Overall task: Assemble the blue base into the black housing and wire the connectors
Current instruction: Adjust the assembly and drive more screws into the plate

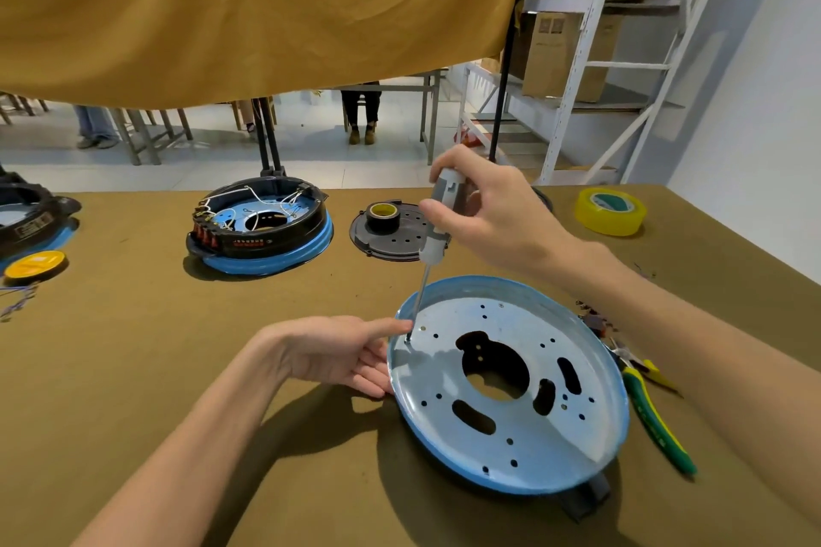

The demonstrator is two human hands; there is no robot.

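So we've got the blue base (511, 386) lying near-right on the table (133, 324), dished side up, tilted a bit — something black pokes out under its near edge; can't tell whether that's the housing. Our right hand (497, 213) is wrapped around the grey screwdriver (437, 231), tip down at a hole by the base's left rim. Our left hand (342, 353) steadies that rim, fingers mostly straight, index finger (391, 326) touching the shaft close to the tip — not gripping anything.

Risks as we see them:
- Tip slips out of the hole — that finger sits right beside it.
- Base rocks on its tilt, so the driver goes in crooked.

1 wired unit (262, 227) sits far-left, pliers (653, 409) just right of the base.
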